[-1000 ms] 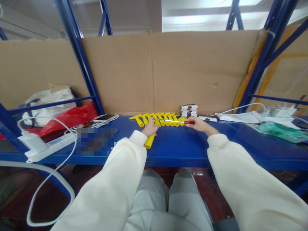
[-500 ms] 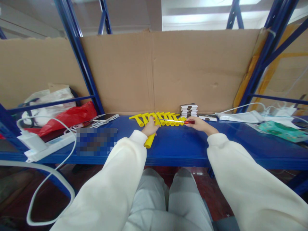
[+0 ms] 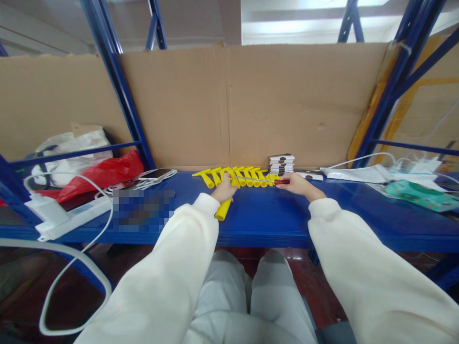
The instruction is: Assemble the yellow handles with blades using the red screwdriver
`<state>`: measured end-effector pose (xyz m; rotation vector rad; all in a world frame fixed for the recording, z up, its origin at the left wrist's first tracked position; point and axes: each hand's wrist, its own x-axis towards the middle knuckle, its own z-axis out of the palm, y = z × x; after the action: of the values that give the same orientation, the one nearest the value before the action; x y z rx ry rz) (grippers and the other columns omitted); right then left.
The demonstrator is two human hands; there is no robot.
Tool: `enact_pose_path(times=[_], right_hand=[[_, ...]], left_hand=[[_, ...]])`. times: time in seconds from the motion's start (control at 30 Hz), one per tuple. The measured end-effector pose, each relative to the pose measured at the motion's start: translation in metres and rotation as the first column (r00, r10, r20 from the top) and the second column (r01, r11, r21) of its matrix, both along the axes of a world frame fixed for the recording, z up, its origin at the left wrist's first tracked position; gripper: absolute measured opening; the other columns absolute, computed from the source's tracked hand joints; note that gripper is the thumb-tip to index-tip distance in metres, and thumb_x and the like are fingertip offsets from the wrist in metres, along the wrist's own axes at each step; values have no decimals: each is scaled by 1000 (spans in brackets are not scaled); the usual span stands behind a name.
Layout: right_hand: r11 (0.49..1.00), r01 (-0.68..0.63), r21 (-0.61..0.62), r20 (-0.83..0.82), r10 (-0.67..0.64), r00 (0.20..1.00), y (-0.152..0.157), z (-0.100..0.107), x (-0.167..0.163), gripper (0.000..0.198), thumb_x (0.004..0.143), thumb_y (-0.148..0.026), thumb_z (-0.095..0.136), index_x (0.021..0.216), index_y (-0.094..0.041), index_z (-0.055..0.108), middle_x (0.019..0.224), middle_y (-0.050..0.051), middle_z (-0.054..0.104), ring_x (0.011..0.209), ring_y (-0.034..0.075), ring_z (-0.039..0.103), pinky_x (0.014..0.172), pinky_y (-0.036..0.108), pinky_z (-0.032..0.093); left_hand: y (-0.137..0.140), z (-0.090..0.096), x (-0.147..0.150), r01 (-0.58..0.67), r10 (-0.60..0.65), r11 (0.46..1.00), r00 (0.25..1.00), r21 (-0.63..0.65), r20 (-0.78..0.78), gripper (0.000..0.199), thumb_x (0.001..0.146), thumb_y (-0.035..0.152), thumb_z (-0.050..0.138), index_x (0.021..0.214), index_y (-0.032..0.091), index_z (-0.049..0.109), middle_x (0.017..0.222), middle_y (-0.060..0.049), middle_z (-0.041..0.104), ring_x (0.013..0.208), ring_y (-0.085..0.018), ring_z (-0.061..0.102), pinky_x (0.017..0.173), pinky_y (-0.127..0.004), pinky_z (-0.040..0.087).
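Observation:
My left hand (image 3: 224, 189) is closed around a yellow T-shaped scraper (image 3: 223, 210), its thick round handle pointing toward me. The grip covers the middle of that scraper. In my right hand (image 3: 294, 185) is a screwdriver (image 3: 282, 181) with a red and black handle, the fingers wrapped round it. Its long thin shaft runs left, nearly level, to the head of the held scraper; the exact contact at the tip is too small to tell. Behind the shaft, several more yellow scrapers (image 3: 256, 180) lie in a row, and others (image 3: 206, 179) lie left of my left hand.
A stack of small white boxes (image 3: 281, 165) stands against the cardboard panel (image 3: 287, 105). On the blue shelf (image 3: 268, 215) lie a phone (image 3: 158, 175), a white power strip (image 3: 77, 220) with a looping cable, and a green packet (image 3: 419, 195). Blue uprights (image 3: 124, 91) flank the space.

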<state>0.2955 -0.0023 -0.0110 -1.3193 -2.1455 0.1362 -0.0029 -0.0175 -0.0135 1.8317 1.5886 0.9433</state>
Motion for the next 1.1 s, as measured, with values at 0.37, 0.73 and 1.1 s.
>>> enact_pose_path(times=[0.37, 0.73, 1.1], right_hand=[[949, 220, 227, 220, -270, 937, -14, 14, -10, 4, 78, -23, 64, 81, -22, 65, 78, 6, 73, 71, 21, 64, 61, 27, 38], [937, 312, 156, 312, -346, 885, -19, 12, -16, 19, 81, -30, 65, 98, -21, 67, 88, 9, 77, 80, 24, 70, 66, 28, 44], [977, 152, 152, 281, -190, 941, -14, 9, -13, 6, 78, -23, 61, 82, -20, 66, 78, 6, 73, 70, 20, 64, 63, 27, 42]], left_hand=[[-18, 14, 12, -24, 25, 1000, 998, 14, -54, 42, 89, 13, 57, 128, 19, 41, 101, -12, 67, 59, -22, 67, 65, -40, 60], [-23, 17, 19, -24, 35, 997, 987, 69, -154, 45, 89, 9, 55, 130, 16, 40, 107, -17, 69, 104, -30, 72, 95, -44, 55], [-20, 13, 17, -61, 67, 995, 995, 75, -80, 51, 82, 6, 60, 129, 16, 43, 101, -15, 68, 105, -34, 70, 100, -48, 52]])
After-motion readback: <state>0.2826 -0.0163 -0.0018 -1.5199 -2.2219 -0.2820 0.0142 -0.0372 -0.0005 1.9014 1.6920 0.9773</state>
